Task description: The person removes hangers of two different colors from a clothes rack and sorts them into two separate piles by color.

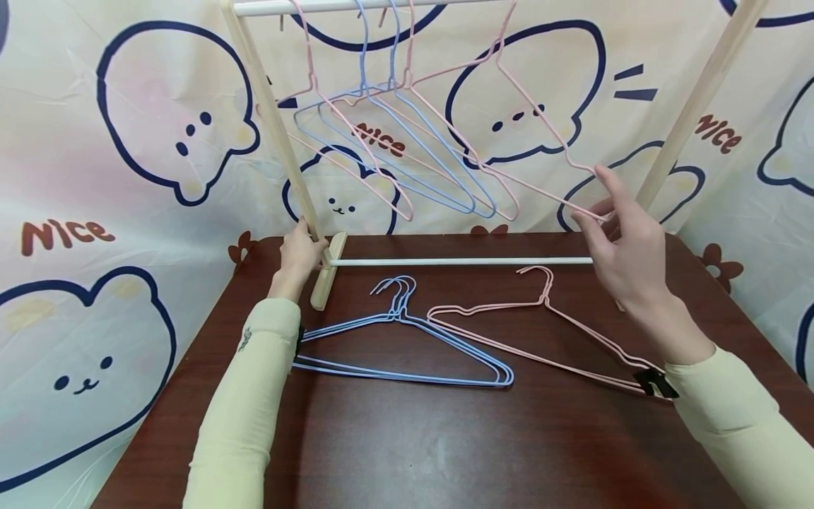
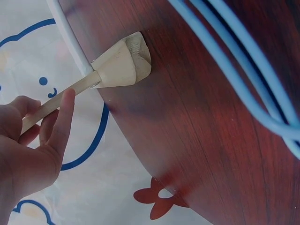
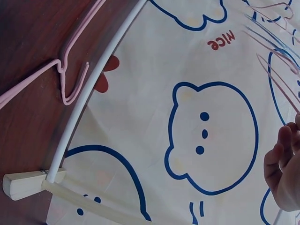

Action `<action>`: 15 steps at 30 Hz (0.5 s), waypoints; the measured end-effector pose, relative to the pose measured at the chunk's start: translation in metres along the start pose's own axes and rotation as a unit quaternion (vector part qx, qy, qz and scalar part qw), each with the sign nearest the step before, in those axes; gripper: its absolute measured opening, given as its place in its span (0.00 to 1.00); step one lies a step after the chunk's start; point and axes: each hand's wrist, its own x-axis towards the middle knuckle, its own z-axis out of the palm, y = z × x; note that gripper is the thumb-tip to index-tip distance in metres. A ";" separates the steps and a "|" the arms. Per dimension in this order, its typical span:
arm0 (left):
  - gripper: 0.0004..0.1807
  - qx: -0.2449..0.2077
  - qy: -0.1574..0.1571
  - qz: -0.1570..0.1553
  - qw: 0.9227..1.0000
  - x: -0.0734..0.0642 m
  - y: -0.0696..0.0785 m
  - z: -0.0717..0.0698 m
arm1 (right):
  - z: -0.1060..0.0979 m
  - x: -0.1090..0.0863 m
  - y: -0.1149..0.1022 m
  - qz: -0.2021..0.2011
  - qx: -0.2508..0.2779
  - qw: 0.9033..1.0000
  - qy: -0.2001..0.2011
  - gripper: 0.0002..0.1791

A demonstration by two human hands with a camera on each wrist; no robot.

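Observation:
My left hand [image 1: 299, 258] grips the left wooden post [image 1: 273, 127] of a rack, low down near its foot. In the left wrist view, the fingers of this hand [image 2: 37, 145] wrap round the slim post [image 2: 79, 86]. On the right, my right hand [image 1: 632, 254] pinches the lower right corner of a pink hanger [image 1: 534, 104], the rightmost one hanging on the rack. The right wrist view catches this hand [image 3: 286, 173] only at its edge. Further left on the rack hang blue hangers [image 1: 364, 63] and more pink hangers [image 1: 310, 63].
Several blue hangers [image 1: 407, 382] lie stacked on the brown table [image 1: 407, 452], with pink hangers [image 1: 547, 300] to their right. A white lower bar [image 1: 458, 261] crosses between the rack's posts. Its top rod [image 1: 267, 8] carries the hanging ones. Behind stands a printed cloth [image 1: 159, 106].

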 end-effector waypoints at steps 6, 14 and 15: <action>0.27 0.007 0.000 0.004 1.000 -0.001 0.000 -0.001 | -0.012 -0.011 0.001 0.021 0.016 1.000 0.009 0.35; 0.27 -0.001 0.001 0.005 1.000 0.000 -0.001 -0.001 | -0.031 -0.026 0.002 0.047 0.030 0.998 -0.005 0.37; 0.27 -0.003 -0.001 0.004 1.000 -0.001 -0.001 -0.001 | -0.033 -0.028 0.002 0.049 0.032 0.998 -0.010 0.37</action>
